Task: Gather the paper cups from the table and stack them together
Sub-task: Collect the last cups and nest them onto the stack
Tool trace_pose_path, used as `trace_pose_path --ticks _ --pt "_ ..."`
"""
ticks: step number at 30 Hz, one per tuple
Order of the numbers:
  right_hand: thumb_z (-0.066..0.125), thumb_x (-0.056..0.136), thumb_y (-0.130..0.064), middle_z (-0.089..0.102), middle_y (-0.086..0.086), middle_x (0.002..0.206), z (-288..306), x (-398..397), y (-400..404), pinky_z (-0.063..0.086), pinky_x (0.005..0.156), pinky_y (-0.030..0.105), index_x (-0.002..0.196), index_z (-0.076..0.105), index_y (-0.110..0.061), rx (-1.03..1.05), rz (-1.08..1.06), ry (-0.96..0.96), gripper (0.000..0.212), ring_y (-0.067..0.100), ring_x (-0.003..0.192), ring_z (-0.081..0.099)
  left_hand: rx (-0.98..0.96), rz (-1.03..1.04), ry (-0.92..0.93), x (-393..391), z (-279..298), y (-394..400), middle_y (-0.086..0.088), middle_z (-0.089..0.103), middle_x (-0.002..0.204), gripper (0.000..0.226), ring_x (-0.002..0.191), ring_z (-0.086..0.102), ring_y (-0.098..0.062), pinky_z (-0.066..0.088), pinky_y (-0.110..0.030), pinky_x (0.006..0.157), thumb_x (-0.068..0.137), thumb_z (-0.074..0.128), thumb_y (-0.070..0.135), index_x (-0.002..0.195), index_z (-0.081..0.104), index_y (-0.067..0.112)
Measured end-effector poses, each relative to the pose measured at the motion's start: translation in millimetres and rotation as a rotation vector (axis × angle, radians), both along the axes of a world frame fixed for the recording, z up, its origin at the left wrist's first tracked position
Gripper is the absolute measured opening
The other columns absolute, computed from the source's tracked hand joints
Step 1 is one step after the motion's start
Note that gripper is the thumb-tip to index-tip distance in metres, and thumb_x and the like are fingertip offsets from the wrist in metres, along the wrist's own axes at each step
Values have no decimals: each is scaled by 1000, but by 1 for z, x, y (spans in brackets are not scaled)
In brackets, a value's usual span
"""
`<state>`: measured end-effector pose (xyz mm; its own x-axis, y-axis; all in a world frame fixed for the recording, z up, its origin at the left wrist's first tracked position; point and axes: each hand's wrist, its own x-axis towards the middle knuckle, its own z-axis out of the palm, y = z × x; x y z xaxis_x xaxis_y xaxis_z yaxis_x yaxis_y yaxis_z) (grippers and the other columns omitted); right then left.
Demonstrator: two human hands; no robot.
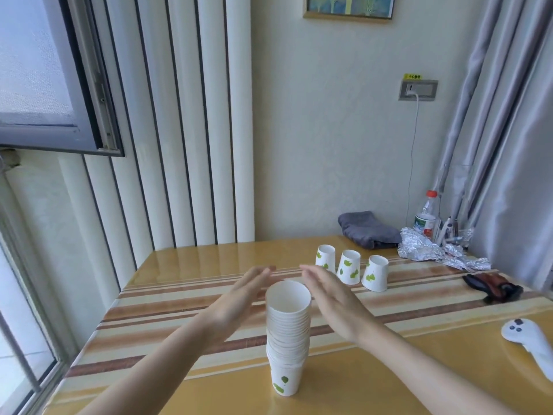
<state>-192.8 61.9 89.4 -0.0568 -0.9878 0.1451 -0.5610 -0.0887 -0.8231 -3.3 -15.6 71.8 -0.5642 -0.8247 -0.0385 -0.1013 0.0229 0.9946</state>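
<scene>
The stack of paper cups (pixel 288 336) stands upright at table (pixel 179 295) centre, between the flat, spread left hand (pixel 239 295) and right hand (pixel 332 301); contact is indiscernible. Three inverted cups (pixel 348 267) stand at 1 o'clock, the leftmost partly hidden by right fingertips.

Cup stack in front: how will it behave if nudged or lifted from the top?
The cup stack is tall on one narrow base and leans slightly, so a side nudge would probably tip it. Being nested paper, it is likely light. Lifted by the top rim, upper cups may slide off the rest.

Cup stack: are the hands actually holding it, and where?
No. The left hand and right hand are open beside the cup stack, flanking its top without gripping it.
</scene>
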Motion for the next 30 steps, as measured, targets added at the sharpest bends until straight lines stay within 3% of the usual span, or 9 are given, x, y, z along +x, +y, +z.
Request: trace_pose_path --ticks 3,5,7,9,14,20,25,28,30 --pt "29 96 -60 57 19 120 3 -36 -24 42 103 46 113 57 -10 22 -183 -93 59 29 115 54 4 79 6 -15 20 -34 -3 63 131 38 125 56 -20 42 -42 112 102 39 41 131 52 21" --pt "38 95 -56 62 7 113 2 -66 -46 46 101 42 101 61 -26 58 -266 -94 38 22 109 59 -35 80 -64 -35 31 -62 -5 61 131 35 125 55 -21 44 -38 108 102 43 36 129 55 16" --pt "53 92 -47 60 -1 123 -6 -102 -71 47 90 34 112 59 -30 102 -341 -15 27 18 109 58 -106 85 -187 -63 34 -95 -6 59 132 32 126 55 -23 46 -37 105 100 50 27 130 54 14" --pt "64 86 -36 55 4 132 -16 -140 -94 42 85 30 127 54 -23 150 -407 155 45 20 116 55 -227 72 -348 -93 29 -128 -6 56 134 36 125 55 -26 47 -36 101 97 56 20 133 53 16" --pt "72 77 -44 38 7 144 -35 -204 -142 36 105 34 143 39 -23 340 -436 512 77 29 133 41 -632 -123 -816 -173 -8 -197 -12 34 151 69 136 40 -31 33 -36 111 85 69 22 146 36 25" --pt "69 73 -58 27 4 149 -67 -230 -185 38 107 38 149 27 -31 457 -368 644 92 28 136 39 -801 -320 -1029 -233 -57 -230 -6 7 164 95 147 12 -40 31 -53 115 81 74 21 154 16 34" --pt "69 76 -48 52 5 129 -82 -236 -187 47 82 35 123 38 -22 483 -428 693 62 28 116 54 -920 -261 -1049 -236 -72 -236 -10 35 141 73 123 45 -37 51 -45 93 81 74 18 142 35 26" --pt "72 71 -50 60 7 119 -76 -239 -172 46 69 33 122 37 -13 491 -534 615 72 30 106 61 -855 -67 -1045 -211 -66 -235 -11 48 121 63 106 57 -35 56 -43 80 74 79 24 123 40 15" --pt "76 63 -54 63 8 113 -68 -245 -157 50 67 32 124 46 -9 496 -623 391 81 27 98 64 -679 54 -1019 -182 -56 -230 -10 56 113 66 94 60 -30 53 -38 71 69 82 35 116 41 13"
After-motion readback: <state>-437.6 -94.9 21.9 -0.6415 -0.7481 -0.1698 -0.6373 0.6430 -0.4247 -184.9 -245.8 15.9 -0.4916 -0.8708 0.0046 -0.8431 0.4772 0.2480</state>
